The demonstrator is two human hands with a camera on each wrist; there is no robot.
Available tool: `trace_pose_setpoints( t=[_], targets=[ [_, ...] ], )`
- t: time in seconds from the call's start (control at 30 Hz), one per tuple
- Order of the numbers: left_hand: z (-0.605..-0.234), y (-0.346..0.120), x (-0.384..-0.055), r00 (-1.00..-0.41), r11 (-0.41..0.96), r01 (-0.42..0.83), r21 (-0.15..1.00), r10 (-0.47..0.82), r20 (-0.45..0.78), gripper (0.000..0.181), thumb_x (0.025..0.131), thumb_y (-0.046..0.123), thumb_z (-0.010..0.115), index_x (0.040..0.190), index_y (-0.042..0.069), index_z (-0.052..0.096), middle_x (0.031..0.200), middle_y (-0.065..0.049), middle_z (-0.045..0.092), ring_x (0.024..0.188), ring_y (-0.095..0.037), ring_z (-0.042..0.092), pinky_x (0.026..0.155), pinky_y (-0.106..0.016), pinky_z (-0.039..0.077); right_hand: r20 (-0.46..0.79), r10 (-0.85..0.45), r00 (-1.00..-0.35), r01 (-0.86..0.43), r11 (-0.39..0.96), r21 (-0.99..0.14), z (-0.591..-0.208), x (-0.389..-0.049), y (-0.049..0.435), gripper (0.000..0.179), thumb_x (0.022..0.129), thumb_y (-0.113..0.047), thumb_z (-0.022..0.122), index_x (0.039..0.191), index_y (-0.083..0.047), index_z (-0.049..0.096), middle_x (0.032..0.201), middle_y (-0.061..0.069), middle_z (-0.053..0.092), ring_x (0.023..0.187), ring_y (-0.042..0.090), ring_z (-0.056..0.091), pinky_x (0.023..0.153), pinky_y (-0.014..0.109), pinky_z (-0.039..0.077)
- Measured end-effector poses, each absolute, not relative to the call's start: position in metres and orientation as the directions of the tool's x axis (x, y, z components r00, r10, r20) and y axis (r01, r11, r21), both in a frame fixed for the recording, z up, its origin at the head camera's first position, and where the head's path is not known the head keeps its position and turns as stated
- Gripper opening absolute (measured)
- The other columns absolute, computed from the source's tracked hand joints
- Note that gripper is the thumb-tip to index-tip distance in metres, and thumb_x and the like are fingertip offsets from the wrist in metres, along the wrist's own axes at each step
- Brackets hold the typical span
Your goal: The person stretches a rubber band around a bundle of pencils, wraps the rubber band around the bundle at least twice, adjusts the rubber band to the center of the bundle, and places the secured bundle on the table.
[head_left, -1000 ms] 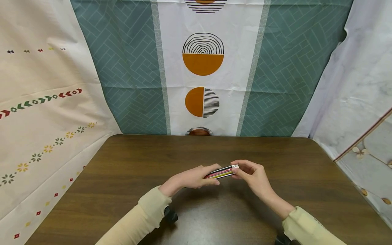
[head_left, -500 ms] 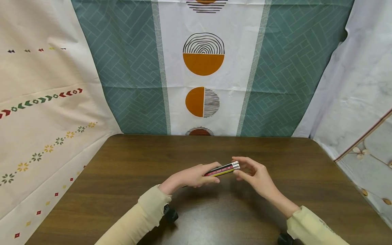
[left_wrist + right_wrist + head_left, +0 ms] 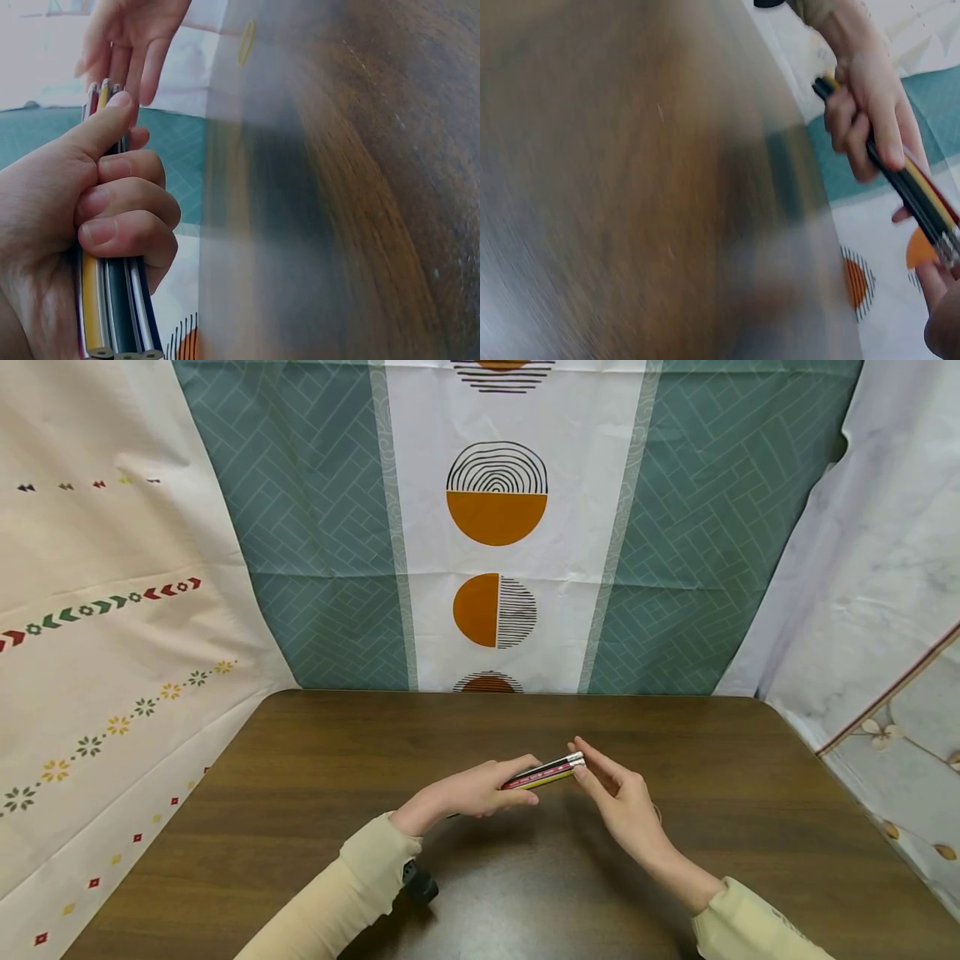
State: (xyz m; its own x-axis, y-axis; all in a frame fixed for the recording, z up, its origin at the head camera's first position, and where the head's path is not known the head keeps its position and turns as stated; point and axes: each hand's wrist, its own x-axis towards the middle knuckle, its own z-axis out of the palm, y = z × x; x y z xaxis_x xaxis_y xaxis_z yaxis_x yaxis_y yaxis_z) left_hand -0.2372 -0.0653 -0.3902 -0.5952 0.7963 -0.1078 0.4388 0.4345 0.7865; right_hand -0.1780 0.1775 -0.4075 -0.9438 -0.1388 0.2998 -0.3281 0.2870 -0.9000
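Observation:
Several eraser-tipped pencils, black, red and yellow, lie bundled in my left hand, held above the table. In the left wrist view that hand has its fingers curled round the pencils, thumb along them toward the eraser ends. My right hand has its fingers and thumb extended, fingertips right at the eraser ends. A thin yellow loop like a rubber band shows apart from the right hand in the left wrist view; in the head view only its edge peeks out beside that hand.
A brown wooden table lies under both hands. Behind it hangs a green and white patterned cloth, with pale cloths at the sides. A black wrist camera sits below the left sleeve.
The right fingers have gone from pinching the eraser ends to straightened out beside them. The yellow loop now shows beside the right hand. The left hand keeps its grip, the pencils tilting slightly up.

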Motion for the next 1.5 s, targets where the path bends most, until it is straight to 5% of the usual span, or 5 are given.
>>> trace_pose_setpoints(
  t=[0.4,0.7,0.9,1.13,1.5],
  targets=[
    [-0.391,-0.064,-0.239,-0.605,0.458,0.447,0.769,0.787,-0.117,0.034,0.1,0.035,0.056,0.131,0.026,0.045,0.074,0.001,0.048,0.048,-0.009,0.039,0.046,-0.022,0.036,0.258,-0.186,-0.948,-0.3,0.254,-0.919,-0.409,-0.167,0.165,0.068,0.099,-0.018,0.061,0.156,-0.01,0.025,0.159,0.014,0.035,0.138,0.034,0.045,0.097,0.008,0.043],
    [-0.392,-0.066,-0.237,-0.603,0.459,0.433,0.776,0.787,-0.129,0.029,0.1,0.035,0.056,0.126,0.025,0.047,0.072,0.0,0.048,0.049,-0.009,0.039,0.047,-0.022,0.036,0.256,-0.223,-0.941,-0.312,0.27,-0.911,-0.411,-0.168,0.166,0.069,0.098,-0.013,0.062,0.156,-0.007,0.025,0.159,0.019,0.032,0.139,0.035,0.043,0.105,0.023,0.044],
    [-0.393,-0.067,-0.238,-0.61,0.462,0.431,0.775,0.782,-0.127,0.028,0.099,0.035,0.057,0.125,0.027,0.048,0.07,-0.001,0.047,0.049,-0.009,0.039,0.046,-0.022,0.036,0.254,-0.288,-0.923,-0.339,0.299,-0.892,-0.408,-0.172,0.178,0.066,0.1,-0.017,0.059,0.155,-0.006,0.027,0.159,0.018,0.032,0.139,0.034,0.044,0.099,0.01,0.043],
    [-0.394,-0.069,-0.244,-0.623,0.483,0.451,0.751,0.772,-0.122,0.031,0.099,0.038,0.059,0.125,0.027,0.047,0.073,0.0,0.049,0.052,-0.008,0.04,0.048,-0.022,0.036,0.365,-0.173,-0.915,-0.402,0.49,-0.773,-0.404,-0.184,0.215,0.038,0.099,-0.017,0.061,0.136,-0.014,0.056,0.125,0.014,0.068,0.107,-0.004,0.063,0.087,0.013,0.051],
    [-0.4,-0.073,-0.252,-0.643,0.503,0.466,0.728,0.757,-0.112,0.034,0.098,0.039,0.06,0.127,0.027,0.047,0.076,0.003,0.051,0.056,-0.007,0.044,0.051,-0.022,0.038,0.235,-0.338,-0.912,-0.411,0.765,-0.496,-0.414,-0.181,0.271,0.01,0.084,-0.024,0.079,0.088,-0.023,0.07,0.081,-0.014,0.067,0.07,-0.004,0.059,0.062,0.021,0.049]
  ],
)
